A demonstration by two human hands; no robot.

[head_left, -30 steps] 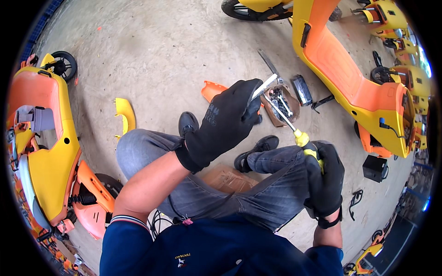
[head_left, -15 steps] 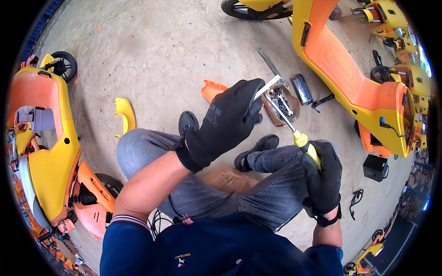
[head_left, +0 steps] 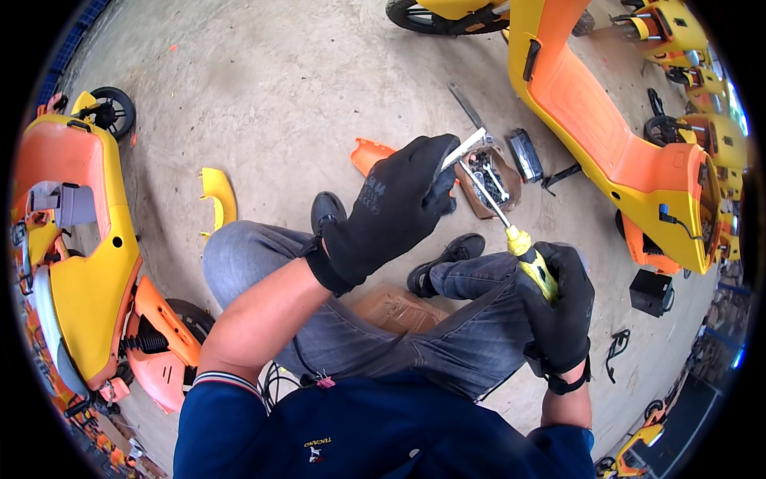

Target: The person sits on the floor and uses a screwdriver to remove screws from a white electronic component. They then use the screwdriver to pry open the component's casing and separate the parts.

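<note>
My left hand [head_left: 396, 203], in a black work glove, is closed on a thin whitish strip [head_left: 468, 147] that sticks out past the fingers to the upper right. The strip's lower end is hidden in the glove. My right hand [head_left: 562, 311], gloved the same way, is wrapped round the yellow-and-black handle of a screwdriver [head_left: 536, 270]. Its metal shaft slants up and left, and the tip is at or very near the strip; whether they touch I cannot tell. Both hands are raised over my bent legs.
Beyond my hands stands a cardboard box [head_left: 481, 211] with wrenches and small hardware, beside a black case [head_left: 524, 156] and a flat bar [head_left: 465, 105]. Yellow-orange scooters [head_left: 112, 263] flank me. An orange panel [head_left: 369, 154], a yellow trim piece [head_left: 219, 199] and a black block [head_left: 650, 291] lie around.
My right hand and the screwdriver have turned very slightly, and more of the yellow handle shows. The left hand with the strip is almost unmoved.
</note>
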